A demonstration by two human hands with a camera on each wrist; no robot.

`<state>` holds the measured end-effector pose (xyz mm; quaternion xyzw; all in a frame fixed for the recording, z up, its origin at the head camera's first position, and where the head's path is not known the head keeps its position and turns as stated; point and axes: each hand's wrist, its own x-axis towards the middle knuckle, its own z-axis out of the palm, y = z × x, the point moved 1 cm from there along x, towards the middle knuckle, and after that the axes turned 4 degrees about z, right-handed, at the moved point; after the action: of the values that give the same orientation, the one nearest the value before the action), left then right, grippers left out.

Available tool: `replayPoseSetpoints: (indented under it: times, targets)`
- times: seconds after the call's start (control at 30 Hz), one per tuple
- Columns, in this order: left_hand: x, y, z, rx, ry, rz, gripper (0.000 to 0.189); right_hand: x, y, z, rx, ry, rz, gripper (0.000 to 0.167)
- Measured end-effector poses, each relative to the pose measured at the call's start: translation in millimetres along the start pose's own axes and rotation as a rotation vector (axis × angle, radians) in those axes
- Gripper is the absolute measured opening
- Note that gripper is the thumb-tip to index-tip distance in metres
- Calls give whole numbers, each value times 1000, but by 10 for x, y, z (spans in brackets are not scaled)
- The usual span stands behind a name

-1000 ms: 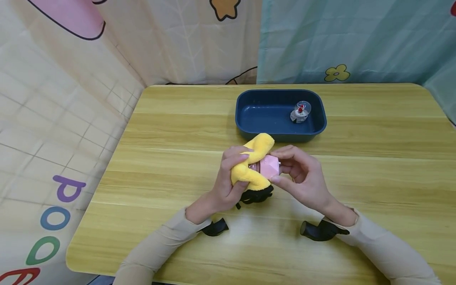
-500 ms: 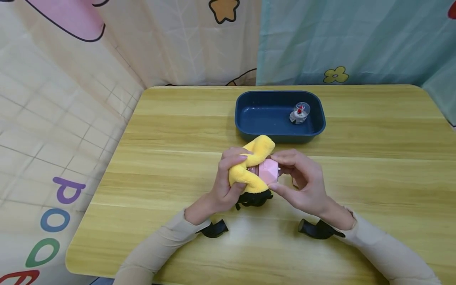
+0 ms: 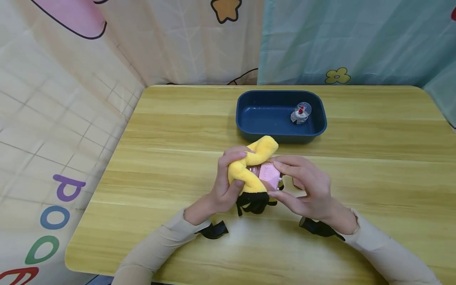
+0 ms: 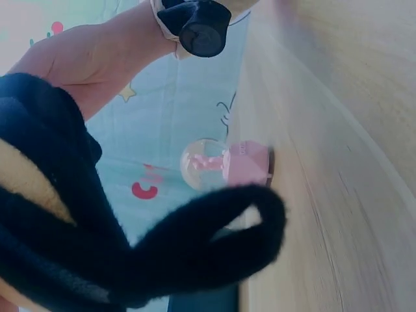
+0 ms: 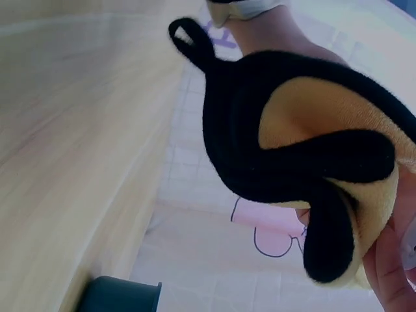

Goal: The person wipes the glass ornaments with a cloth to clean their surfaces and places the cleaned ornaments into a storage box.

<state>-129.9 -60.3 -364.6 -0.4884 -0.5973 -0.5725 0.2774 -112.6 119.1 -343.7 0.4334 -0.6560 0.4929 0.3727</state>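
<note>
My left hand (image 3: 228,180) grips a bunched yellow towel (image 3: 246,174) with black trim. The towel wraps round a clear part that joins a pink faceted base (image 3: 269,176) with raised lettering. Fingertips and thumb of my right hand (image 3: 308,186) pinch that base at its outer end. In the left wrist view, a globe with a pink base (image 4: 247,162) and clear dome stands on the table; the head view shows only an edge of it beside my right hand. Black trim and a hanging loop (image 5: 192,42) of the towel show in the right wrist view.
A dark blue basin (image 3: 246,126) stands just beyond my hands. Inside, at its right, is a small figure (image 3: 301,113) in red and white with a clear round part. The wooden table (image 3: 171,130) meets printed curtains at the back.
My right hand has shifted slightly toward me, and the pink base has turned so its lettering faces up. The other pink base has come partly into view. My left hand keeps its grip.
</note>
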Motion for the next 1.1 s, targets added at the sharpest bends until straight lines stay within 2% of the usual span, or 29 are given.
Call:
replayPoseSetpoints:
  times: [0.13, 0.33, 0.5, 0.6, 0.87, 0.97, 1.1]
  targets:
    - [10, 24, 6, -55, 8, -72, 38, 9, 1, -10, -63, -28, -72, 44]
    - [6, 40, 6, -184, 16, -238, 37, 33, 30, -15, -67, -62, -190, 34]
    - [-3, 44, -9, -227, 4, -338, 59, 81, 19, -13, -74, -75, -250, 27]
    - [2, 50, -12, -234, -3, -372, 70, 102, 18, -18, -89, -86, -289, 24]
    - [10, 52, -2, -276, -3, -426, 71, 132, 35, -66, -209, -133, -391, 16]
    - [8, 47, 7, -277, 2, -441, 72, 140, 38, -81, -244, -149, -399, 15]
    - [3, 45, 16, -263, 11, -440, 72, 148, 51, -77, -222, -146, -368, 16]
